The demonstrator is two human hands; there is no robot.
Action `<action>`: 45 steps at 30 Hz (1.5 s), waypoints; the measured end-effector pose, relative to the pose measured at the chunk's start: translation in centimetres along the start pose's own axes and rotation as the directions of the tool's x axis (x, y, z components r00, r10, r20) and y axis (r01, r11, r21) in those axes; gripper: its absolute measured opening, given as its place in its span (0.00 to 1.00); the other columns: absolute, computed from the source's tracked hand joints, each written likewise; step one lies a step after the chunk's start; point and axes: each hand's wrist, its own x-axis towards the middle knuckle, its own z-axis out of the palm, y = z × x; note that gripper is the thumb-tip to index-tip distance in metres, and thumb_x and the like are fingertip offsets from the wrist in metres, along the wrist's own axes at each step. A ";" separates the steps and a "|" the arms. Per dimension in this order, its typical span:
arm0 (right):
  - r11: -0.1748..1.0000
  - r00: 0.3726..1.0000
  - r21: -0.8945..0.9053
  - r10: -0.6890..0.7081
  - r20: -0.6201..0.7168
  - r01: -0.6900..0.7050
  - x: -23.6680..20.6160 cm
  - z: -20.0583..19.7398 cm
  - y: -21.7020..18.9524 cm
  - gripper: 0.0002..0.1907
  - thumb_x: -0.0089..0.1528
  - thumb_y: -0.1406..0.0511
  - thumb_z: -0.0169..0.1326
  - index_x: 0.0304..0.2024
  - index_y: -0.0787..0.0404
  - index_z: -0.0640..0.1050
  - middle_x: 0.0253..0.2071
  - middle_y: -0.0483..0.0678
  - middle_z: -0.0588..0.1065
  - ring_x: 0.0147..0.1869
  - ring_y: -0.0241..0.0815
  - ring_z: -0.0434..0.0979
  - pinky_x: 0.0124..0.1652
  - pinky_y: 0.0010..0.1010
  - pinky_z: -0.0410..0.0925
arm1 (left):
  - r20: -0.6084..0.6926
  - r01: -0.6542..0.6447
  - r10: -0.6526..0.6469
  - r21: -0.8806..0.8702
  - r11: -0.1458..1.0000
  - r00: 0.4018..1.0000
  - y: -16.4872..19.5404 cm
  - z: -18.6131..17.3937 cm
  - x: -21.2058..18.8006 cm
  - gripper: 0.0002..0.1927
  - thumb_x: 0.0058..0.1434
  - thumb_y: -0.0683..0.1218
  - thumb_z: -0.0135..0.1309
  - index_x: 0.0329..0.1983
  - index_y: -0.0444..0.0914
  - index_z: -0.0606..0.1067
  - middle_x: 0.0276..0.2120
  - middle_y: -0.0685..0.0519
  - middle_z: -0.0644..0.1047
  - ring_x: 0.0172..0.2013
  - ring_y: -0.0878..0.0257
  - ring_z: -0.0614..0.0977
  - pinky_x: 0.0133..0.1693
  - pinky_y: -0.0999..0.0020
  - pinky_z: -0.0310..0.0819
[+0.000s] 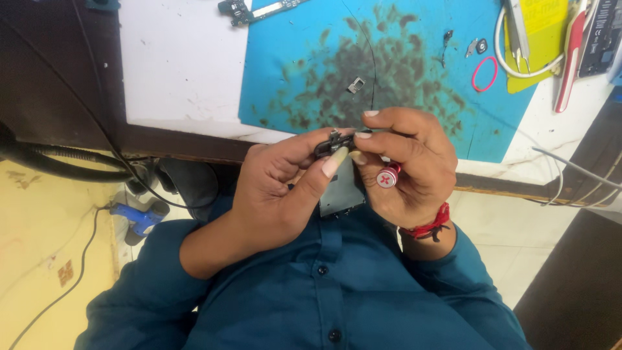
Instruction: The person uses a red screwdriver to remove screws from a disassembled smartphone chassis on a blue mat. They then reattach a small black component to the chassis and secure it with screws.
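- Far left, floor level: black hose (pixel 58 165) runs along the yellow floor; thin black cable (pixel 97 123) crosses over the dark counter edge.
- Blue tool (pixel 139 219) lies on the floor, just beside the person's sleeve.
- Counter (pixel 181 65): white top, dark brown front edge. Circuit board (pixel 259 9) at the top edge, partly cut off.
- Blue mat (pixel 304 78) on the counter, heavily smudged black in the middle. Small metal bracket (pixel 356 85) sits on the smudge, well apart from the hands.
- Left hand (pixel 278 198): grip clenched on a flat grey phone part (pixel 341 192), thumb w/ long nail pressed across its top. Part is held upright in mid-air, in front of the chest, below the counter edge, between both hands.
- Small black piece (pixel 332 144) at the top of the phone part, pinched by fingertips of both hands; detail too small to tell.
- Right hand (pixel 405 165): grip closed on a small screwdriver w/ red-and-white cap (pixel 387 177), cap end facing the camera; fingertips also touch the black piece. Red thread band (pixel 433 223) on the wrist.
- Right of mat: tiny metal bits (pixel 476 46), pink rubber band (pixel 484 73), yellow pad (pixel 541 39), white cable (pixel 518 68), tweezers (pixel 516 29), red-handled tool (pixel 570 61).
- Person wears a teal buttoned shirt (pixel 337 291).
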 end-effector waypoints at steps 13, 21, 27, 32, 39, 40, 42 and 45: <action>0.994 1.000 -0.108 -0.027 -0.009 0.026 0.5 0.2 -0.8 0.10 0.60 0.76 0.59 0.45 0.67 0.80 0.50 0.57 0.76 0.46 0.44 0.81 0.41 0.27 0.74 | -0.009 0.021 -0.021 0.018 1.000 1.000 0.3 -0.3 0.1 0.17 0.79 0.41 0.48 0.67 0.30 0.73 0.37 0.60 0.77 0.33 0.81 0.69 0.39 0.82 0.65; 0.967 0.998 -0.256 0.024 0.062 -0.008 1.4 -0.1 -2.6 0.12 0.61 0.74 0.63 0.48 0.66 0.83 0.53 0.57 0.77 0.34 0.33 0.74 0.36 0.21 0.69 | 0.018 -0.037 0.035 0.113 0.993 0.999 1.0 -0.5 0.2 0.17 0.80 0.42 0.46 0.67 0.30 0.72 0.45 0.53 0.83 0.44 0.76 0.81 0.50 0.78 0.77; 0.865 0.867 0.087 0.482 0.124 -0.494 2.4 -1.1 -3.6 0.14 0.59 0.76 0.67 0.46 0.65 0.79 0.40 0.47 0.72 0.36 0.27 0.68 0.35 0.18 0.62 | 0.017 -0.034 0.030 0.463 0.886 0.999 1.8 -0.4 0.6 0.16 0.73 0.42 0.51 0.61 0.33 0.76 0.34 0.53 0.84 0.31 0.73 0.83 0.36 0.78 0.76; 0.603 0.780 0.498 0.527 0.337 -0.623 2.8 -3.2 -1.5 0.19 0.57 0.79 0.66 0.49 0.67 0.77 0.41 0.46 0.79 0.36 0.28 0.74 0.36 0.17 0.67 | 0.115 -0.121 0.080 0.413 0.903 0.990 2.5 0.0 0.6 0.17 0.68 0.38 0.52 0.61 0.32 0.75 0.36 0.51 0.83 0.33 0.71 0.84 0.38 0.77 0.78; 0.551 0.770 0.540 0.498 0.399 -0.636 2.2 -3.8 -0.2 0.19 0.58 0.79 0.67 0.49 0.69 0.76 0.37 0.51 0.79 0.39 0.35 0.81 0.39 0.21 0.74 | 0.092 -0.024 -0.010 0.365 0.931 0.996 1.4 0.0 0.4 0.16 0.68 0.37 0.53 0.58 0.32 0.77 0.33 0.52 0.84 0.30 0.74 0.82 0.34 0.77 0.78; 0.531 0.746 0.527 0.524 0.411 -0.664 2.2 -4.0 0.0 0.20 0.57 0.79 0.67 0.49 0.69 0.76 0.36 0.51 0.78 0.37 0.35 0.81 0.37 0.22 0.73 | 0.103 -0.017 -0.014 0.297 0.955 0.995 1.2 0.0 0.4 0.13 0.71 0.37 0.52 0.57 0.31 0.77 0.35 0.51 0.84 0.32 0.74 0.81 0.36 0.77 0.77; 0.536 0.751 0.530 0.529 0.396 -0.657 2.0 -3.9 0.2 0.20 0.57 0.78 0.68 0.49 0.69 0.76 0.34 0.52 0.78 0.35 0.34 0.80 0.37 0.22 0.73 | 0.115 0.020 -0.036 0.141 0.990 0.993 0.9 0.0 0.3 0.11 0.74 0.37 0.52 0.58 0.30 0.77 0.39 0.51 0.83 0.37 0.73 0.80 0.40 0.78 0.76; 0.543 0.777 0.567 0.524 0.349 -0.620 1.6 -3.7 0.4 0.19 0.58 0.78 0.68 0.50 0.68 0.76 0.36 0.51 0.78 0.38 0.34 0.80 0.41 0.23 0.74 | 0.108 0.156 -0.140 -0.156 0.975 0.984 0.4 0.3 0.3 0.15 0.75 0.38 0.50 0.63 0.28 0.74 0.48 0.52 0.81 0.47 0.72 0.80 0.50 0.75 0.77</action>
